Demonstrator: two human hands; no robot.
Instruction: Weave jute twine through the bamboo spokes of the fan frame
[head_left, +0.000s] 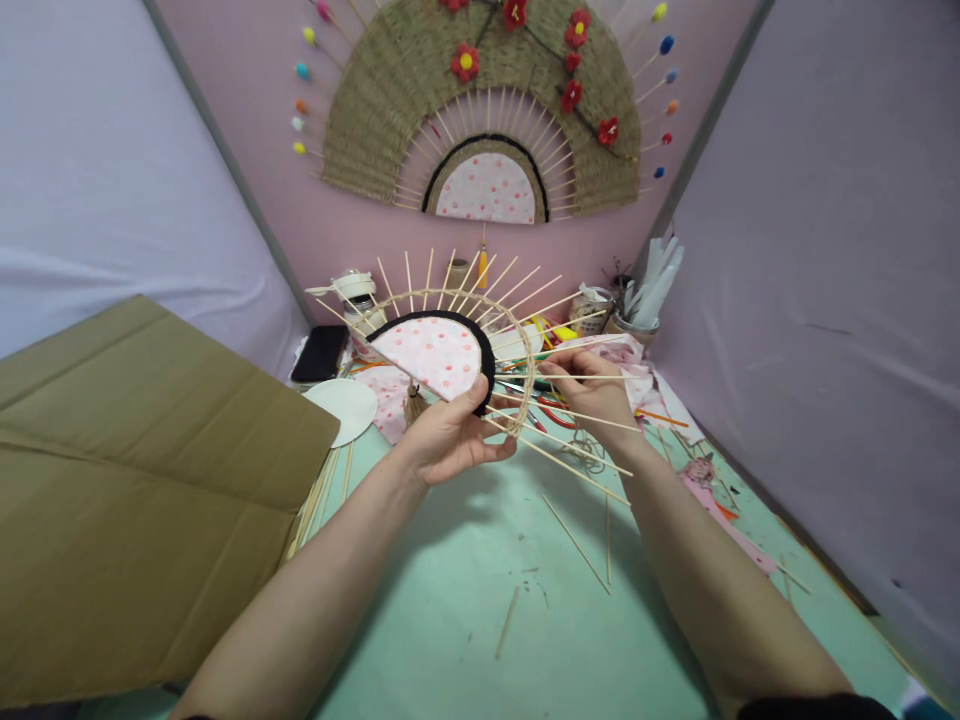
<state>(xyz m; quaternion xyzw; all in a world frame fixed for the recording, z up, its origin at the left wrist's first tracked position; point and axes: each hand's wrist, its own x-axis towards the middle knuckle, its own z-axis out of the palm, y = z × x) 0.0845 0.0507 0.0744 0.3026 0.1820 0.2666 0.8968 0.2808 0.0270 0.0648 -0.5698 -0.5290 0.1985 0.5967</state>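
A half-round fan frame (431, 350) hangs above the table, its centre covered in pink dotted cloth with a black rim. Thin wooden sticks radiate outward from that rim, and a beige twine (531, 350) runs across them in an arc. My left hand (457, 435) grips the frame at its lower right edge, thumb on the cloth side. Among the sticks at the right, my right hand (589, 390) has its fingers pinched together; whether they hold the twine or a stick is hard to make out. A small tassel (415, 403) hangs below the frame.
A large finished fan (360, 120) with red flowers hangs on the back wall. Cardboard (150, 500) leans at the left near a phone (320, 354) and a white disc (345, 408). Jars (592, 310), scissors (556, 412) and cloth scraps lie behind; loose sticks (576, 545) lie in front.
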